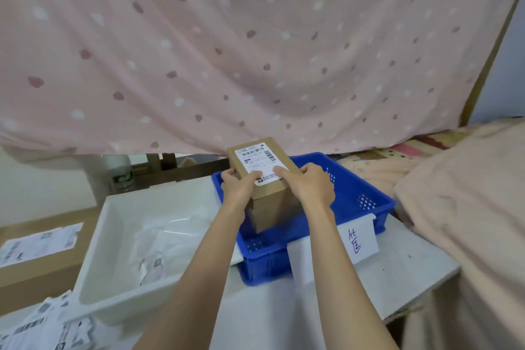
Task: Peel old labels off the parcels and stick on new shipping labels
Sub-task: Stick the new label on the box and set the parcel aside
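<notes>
A brown cardboard parcel (270, 207) stands in the blue plastic crate (366, 202), with a white shipping label (260, 160) on its top face. My left hand (237, 187) grips the parcel's left edge, thumb on the label. My right hand (311, 186) holds the right side, thumb pressing the label's near part. Both forearms reach out from the bottom of the view. A paper tag (359, 239) with handwriting hangs on the crate's front wall.
A white tub (113, 236) holding peeled label scraps sits left of the crate. A larger labelled box (39, 253) lies at far left, loose label sheets (48, 324) at bottom left. A pink dotted curtain (255, 51) hangs behind; bedding (468, 207) lies to the right.
</notes>
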Demonstrator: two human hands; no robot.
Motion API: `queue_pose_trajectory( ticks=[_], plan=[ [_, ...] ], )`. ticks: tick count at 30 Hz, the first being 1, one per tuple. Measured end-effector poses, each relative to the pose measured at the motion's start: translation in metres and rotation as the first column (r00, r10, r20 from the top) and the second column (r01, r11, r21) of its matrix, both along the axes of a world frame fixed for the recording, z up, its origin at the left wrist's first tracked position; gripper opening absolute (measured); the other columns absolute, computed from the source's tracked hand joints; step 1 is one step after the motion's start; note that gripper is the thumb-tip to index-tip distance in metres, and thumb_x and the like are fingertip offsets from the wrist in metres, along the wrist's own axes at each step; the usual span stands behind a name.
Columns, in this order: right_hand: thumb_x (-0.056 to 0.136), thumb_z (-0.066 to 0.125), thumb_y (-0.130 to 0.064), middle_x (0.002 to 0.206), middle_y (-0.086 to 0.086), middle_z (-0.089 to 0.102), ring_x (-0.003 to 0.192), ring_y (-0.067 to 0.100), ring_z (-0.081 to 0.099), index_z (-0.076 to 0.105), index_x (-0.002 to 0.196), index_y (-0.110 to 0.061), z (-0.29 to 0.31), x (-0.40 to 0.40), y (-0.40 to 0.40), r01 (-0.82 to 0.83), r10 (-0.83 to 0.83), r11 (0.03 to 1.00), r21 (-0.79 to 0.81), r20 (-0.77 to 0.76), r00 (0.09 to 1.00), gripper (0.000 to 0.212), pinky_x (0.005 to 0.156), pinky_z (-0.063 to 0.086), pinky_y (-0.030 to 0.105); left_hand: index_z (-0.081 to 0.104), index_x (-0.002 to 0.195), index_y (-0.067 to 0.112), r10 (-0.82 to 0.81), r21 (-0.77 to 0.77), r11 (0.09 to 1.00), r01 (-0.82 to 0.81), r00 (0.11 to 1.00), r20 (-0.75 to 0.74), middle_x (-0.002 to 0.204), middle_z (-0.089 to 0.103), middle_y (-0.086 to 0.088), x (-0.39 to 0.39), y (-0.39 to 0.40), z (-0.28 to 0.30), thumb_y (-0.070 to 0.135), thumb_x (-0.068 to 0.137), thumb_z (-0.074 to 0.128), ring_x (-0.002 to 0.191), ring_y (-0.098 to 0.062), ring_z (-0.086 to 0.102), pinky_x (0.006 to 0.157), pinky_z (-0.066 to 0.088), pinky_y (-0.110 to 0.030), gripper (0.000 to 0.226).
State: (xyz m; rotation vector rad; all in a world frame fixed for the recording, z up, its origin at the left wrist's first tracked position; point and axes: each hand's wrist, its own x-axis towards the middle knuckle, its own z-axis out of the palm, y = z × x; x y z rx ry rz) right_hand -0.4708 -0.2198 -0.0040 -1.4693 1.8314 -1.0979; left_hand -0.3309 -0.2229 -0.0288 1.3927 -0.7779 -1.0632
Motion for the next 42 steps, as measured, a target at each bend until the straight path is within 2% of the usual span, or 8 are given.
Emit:
queue_pose_trajectory(
  ticks=[6, 9, 13, 18, 27, 32, 36, 42],
  plan=[
    [0.079, 0.065, -0.063, 0.11, 0.003, 0.064, 0.095, 0.024, 0.058, 0.06, 0.109, -0.013, -0.023, 0.023, -0.038, -0.038, 0.044, 0.992, 0.122, -0.04, 0.998, 0.058, 0.068, 0.039, 0.031, 0.02, 0.143, 0.01, 0.046, 0.157, 0.986, -0.055, 0.997, 0.057, 0.137, 0.05, -0.015, 0.009, -0.023, -0.014, 0.027, 0.087, 0.071, 0.119, -0.03, 0.052, 0.089, 0.046, -0.038, 0.078],
    [0.079, 0.066, -0.063, 0.112, 0.004, 0.064, 0.101, 0.026, 0.06, 0.061, 0.109, -0.012, -0.03, 0.03, -0.052, -0.035, 0.042, 0.988, 0.15, -0.044, 0.998, 0.059, 0.069, 0.041, 0.032, 0.02, 0.147, 0.007, 0.034, 0.158, 0.985, -0.064, 0.981, 0.189, 0.143, 0.046, -0.013, 0.012, -0.031, -0.02, 0.031, 0.089, 0.068, 0.124, -0.03, 0.05, 0.096, 0.044, -0.037, 0.079],
    [0.078, 0.067, -0.063, 0.11, 0.004, 0.064, 0.1, 0.026, 0.061, 0.061, 0.108, -0.011, -0.041, 0.032, -0.06, -0.02, 0.027, 0.983, 0.181, -0.037, 0.999, 0.06, 0.071, 0.045, 0.032, 0.03, 0.147, 0.004, -0.034, 0.215, 0.971, -0.1, 0.839, 0.543, 0.149, 0.032, -0.018, 0.01, -0.036, -0.023, 0.042, 0.095, 0.057, 0.13, -0.029, 0.042, 0.101, 0.039, -0.035, 0.07],
    [0.075, 0.069, -0.064, 0.108, 0.005, 0.065, 0.096, 0.027, 0.061, 0.063, 0.107, -0.01, -0.053, 0.032, -0.065, -0.017, 0.018, 0.973, 0.231, -0.004, 1.0, 0.062, 0.069, 0.043, 0.033, 0.029, 0.147, 0.003, -0.07, 0.196, 0.976, -0.098, 0.711, 0.699, 0.147, 0.04, -0.014, 0.006, -0.04, -0.028, 0.04, 0.096, 0.056, 0.131, -0.027, 0.043, 0.097, 0.04, -0.033, 0.068],
    [0.077, 0.07, -0.062, 0.115, 0.006, 0.063, 0.105, 0.027, 0.06, 0.06, 0.109, -0.012, -0.065, 0.042, -0.064, -0.009, 0.017, 0.976, 0.219, -0.037, 0.999, 0.06, 0.075, 0.043, 0.033, -0.006, 0.151, -0.007, -0.052, 0.326, 0.93, -0.167, 0.821, 0.569, 0.155, 0.024, -0.022, -0.009, -0.045, -0.028, 0.026, 0.099, 0.055, 0.137, -0.032, 0.038, 0.105, 0.038, -0.036, 0.087],
    [0.075, 0.069, -0.064, 0.118, 0.006, 0.062, 0.109, 0.028, 0.058, 0.058, 0.112, -0.013, -0.067, 0.042, -0.065, -0.013, 0.015, 0.971, 0.239, -0.004, 1.0, 0.064, 0.08, 0.044, 0.036, 0.018, 0.148, -0.005, 0.016, 0.302, 0.933, -0.196, 0.861, 0.508, 0.149, 0.034, -0.018, -0.01, -0.049, -0.03, 0.024, 0.097, 0.058, 0.132, -0.028, 0.042, 0.101, 0.044, -0.035, 0.071],
    [0.075, 0.068, -0.066, 0.123, 0.007, 0.06, 0.113, 0.029, 0.056, 0.057, 0.118, -0.013, -0.069, 0.042, -0.064, -0.013, 0.015, 0.967, 0.256, -0.004, 1.0, 0.069, 0.082, 0.043, 0.038, 0.016, 0.148, -0.003, 0.078, 0.297, 0.926, -0.233, 0.888, 0.454, 0.149, 0.034, -0.02, -0.015, -0.045, -0.031, 0.024, 0.094, 0.062, 0.131, -0.031, 0.044, 0.105, 0.043, -0.038, 0.077],
    [0.086, 0.058, -0.05, 0.12, 0.011, 0.061, 0.11, 0.032, 0.056, 0.058, 0.114, -0.008, -0.069, 0.041, -0.063, 0.004, 0.01, 0.97, 0.244, -0.055, 0.998, 0.05, 0.093, 0.048, 0.043, 0.028, 0.143, 0.002, 0.259, -0.122, 0.964, -0.237, 0.725, 0.638, 0.145, 0.034, -0.013, -0.025, -0.041, -0.028, 0.009, 0.088, 0.064, 0.131, -0.029, 0.042, 0.107, 0.043, -0.042, 0.066]
  ],
)
